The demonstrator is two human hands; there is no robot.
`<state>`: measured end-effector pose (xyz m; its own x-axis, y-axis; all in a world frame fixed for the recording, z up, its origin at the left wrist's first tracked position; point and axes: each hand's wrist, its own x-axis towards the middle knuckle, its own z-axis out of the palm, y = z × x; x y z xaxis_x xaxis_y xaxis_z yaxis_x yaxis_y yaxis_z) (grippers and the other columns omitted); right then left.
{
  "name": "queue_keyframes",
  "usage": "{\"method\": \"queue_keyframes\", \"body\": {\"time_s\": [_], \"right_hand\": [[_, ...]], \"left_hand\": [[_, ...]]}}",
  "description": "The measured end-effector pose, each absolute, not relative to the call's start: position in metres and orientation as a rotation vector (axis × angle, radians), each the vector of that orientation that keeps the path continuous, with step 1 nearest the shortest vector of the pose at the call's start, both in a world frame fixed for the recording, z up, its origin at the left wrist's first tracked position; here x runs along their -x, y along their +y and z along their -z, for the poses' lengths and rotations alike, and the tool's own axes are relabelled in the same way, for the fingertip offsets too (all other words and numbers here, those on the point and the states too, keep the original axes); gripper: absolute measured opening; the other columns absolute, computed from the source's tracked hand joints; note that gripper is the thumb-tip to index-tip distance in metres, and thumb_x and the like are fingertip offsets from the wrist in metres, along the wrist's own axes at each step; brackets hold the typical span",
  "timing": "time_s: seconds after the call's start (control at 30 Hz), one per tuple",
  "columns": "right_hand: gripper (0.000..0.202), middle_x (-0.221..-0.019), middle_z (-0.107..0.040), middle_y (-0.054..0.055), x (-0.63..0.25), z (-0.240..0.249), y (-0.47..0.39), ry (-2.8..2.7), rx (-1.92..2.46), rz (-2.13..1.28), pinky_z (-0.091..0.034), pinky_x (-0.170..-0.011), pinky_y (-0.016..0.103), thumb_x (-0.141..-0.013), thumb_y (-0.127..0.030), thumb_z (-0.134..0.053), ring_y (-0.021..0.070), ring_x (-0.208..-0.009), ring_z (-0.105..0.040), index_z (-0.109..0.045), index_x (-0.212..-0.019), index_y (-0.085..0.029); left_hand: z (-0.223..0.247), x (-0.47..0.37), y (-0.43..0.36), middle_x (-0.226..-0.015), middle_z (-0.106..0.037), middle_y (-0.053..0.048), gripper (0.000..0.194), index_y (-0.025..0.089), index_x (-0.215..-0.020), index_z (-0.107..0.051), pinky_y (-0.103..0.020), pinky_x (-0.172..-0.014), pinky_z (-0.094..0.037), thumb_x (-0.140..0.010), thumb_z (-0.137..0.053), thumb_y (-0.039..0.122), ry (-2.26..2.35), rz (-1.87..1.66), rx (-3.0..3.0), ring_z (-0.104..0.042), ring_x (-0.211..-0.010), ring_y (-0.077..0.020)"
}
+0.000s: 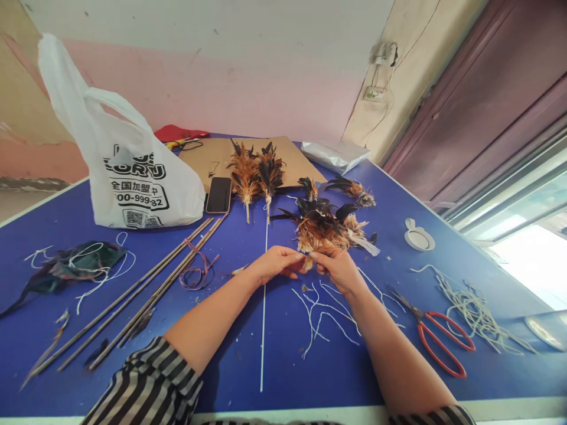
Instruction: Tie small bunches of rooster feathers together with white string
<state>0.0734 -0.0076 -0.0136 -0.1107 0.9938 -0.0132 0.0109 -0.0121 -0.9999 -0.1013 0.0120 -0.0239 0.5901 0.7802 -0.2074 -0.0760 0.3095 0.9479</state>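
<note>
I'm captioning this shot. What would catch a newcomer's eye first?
Probably the big white plastic bag, standing on the far left of the blue table. Next, the pile of brown and black feathers right of centre, just beyond the left hand and right hand. Then the red-handled scissors, lying right of the right forearm.

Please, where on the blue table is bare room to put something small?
Mostly bare table lies between the forearms, nearer than the loose strings, and at near right, nearer than the scissors and string tangle. It is crowded around the feather pile and along the sticks.
</note>
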Motion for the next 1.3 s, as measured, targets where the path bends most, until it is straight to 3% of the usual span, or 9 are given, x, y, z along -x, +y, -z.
{"method": "queue_keyframes", "body": {"time_s": [0.17,0.37,0.53,0.7,0.93,1.03,1.13,1.3], "right_hand": [[0.02,-0.052,-0.056,-0.001,-0.068,0.011,-0.01,-1.489,1.289,-1.129,-0.034,-0.044,0.023,-0.068,-0.034,-0.06,0.0089,-0.044,-0.043,-0.063,-0.066,-0.014],[0.019,-0.073,-0.065,0.004,-0.061,0.012,-0.012,-1.542,1.317,-0.84,-0.045,-0.067,0.03,-0.069,-0.031,-0.059,0.0159,-0.068,-0.057,-0.064,-0.078,-0.016],[0.053,-0.101,-0.058,0.008,-0.063,0.011,-0.016,-1.644,1.254,-0.54,-0.046,-0.072,0.034,-0.068,-0.036,-0.063,0.0178,-0.078,-0.057,-0.046,-0.116,-0.02],[0.061,-0.112,-0.053,0.013,-0.063,0.011,-0.018,-1.991,1.266,-0.052,-0.036,-0.087,0.045,-0.067,-0.038,-0.064,0.0281,-0.102,-0.049,-0.042,-0.122,-0.02],[0.063,-0.11,-0.052,0.012,-0.064,0.013,-0.017,-1.995,1.371,0.01,-0.038,-0.083,0.042,-0.066,-0.04,-0.064,0.0276,-0.1,-0.05,-0.042,-0.121,-0.019],[0.055,-0.106,-0.054,0.011,-0.064,0.009,-0.019,-1.996,1.338,0.012,-0.038,-0.082,0.04,-0.067,-0.039,-0.063,0.0258,-0.097,-0.051,-0.045,-0.116,-0.019],[0.031,-0.093,-0.058,0.009,-0.064,0.007,-0.021,-2.015,1.299,0.032,-0.038,-0.079,0.037,-0.072,-0.036,-0.06,0.0235,-0.09,-0.053,-0.055,-0.098,-0.02],[0.014,-0.082,-0.061,0.006,-0.062,0.011,-0.022,-2.094,1.233,0.081,-0.036,-0.079,0.035,-0.078,-0.031,-0.055,0.0199,-0.082,-0.054,-0.061,-0.084,-0.02]], "left_hand": [[0.024,0.096,0.007,-0.078,-0.068,-0.007,0.035,0.013,-0.081,-0.069,-0.024,-0.066,-0.044,-0.059,-0.068,0.04,0.804,-0.657,-1.239,-0.059,-0.069,-0.0128],[0.028,0.092,0.005,-0.072,-0.067,-0.007,0.029,0.011,-0.074,-0.068,-0.023,-0.067,-0.044,-0.059,-0.071,0.036,0.807,-0.686,-1.022,-0.059,-0.067,-0.0116],[0.022,0.098,0.013,-0.085,-0.067,-0.008,0.023,0.014,-0.082,-0.066,-0.022,-0.066,-0.045,-0.063,-0.07,0.027,0.721,-0.779,-0.678,-0.061,-0.075,-0.0123],[0.022,0.097,0.01,-0.086,-0.067,-0.009,0.021,0.011,-0.081,-0.066,-0.023,-0.068,-0.046,-0.066,-0.069,0.025,0.692,-0.743,-0.686,-0.061,-0.071,-0.0119],[0.026,0.094,0.006,-0.086,-0.067,-0.01,0.022,0.009,-0.081,-0.066,-0.023,-0.068,-0.047,-0.066,-0.069,0.024,0.701,-0.718,-0.71,-0.061,-0.071,-0.0121],[0.025,0.098,0.011,-0.088,-0.067,-0.009,0.019,0.011,-0.086,-0.065,-0.023,-0.068,-0.047,-0.069,-0.066,0.019,0.665,-0.76,-0.593,-0.062,-0.077,-0.0144],[0.024,0.101,0.015,-0.093,-0.066,-0.009,0.017,0.012,-0.088,-0.063,-0.024,-0.07,-0.048,-0.072,-0.062,0.015,0.617,-0.778,-0.476,-0.061,-0.085,-0.0162],[0.027,0.1,0.015,-0.082,-0.065,-0.006,0.011,0.011,-0.084,-0.062,-0.022,-0.066,-0.047,-0.073,-0.06,0.013,0.539,-0.745,-0.379,-0.061,-0.077,-0.0126]]}}
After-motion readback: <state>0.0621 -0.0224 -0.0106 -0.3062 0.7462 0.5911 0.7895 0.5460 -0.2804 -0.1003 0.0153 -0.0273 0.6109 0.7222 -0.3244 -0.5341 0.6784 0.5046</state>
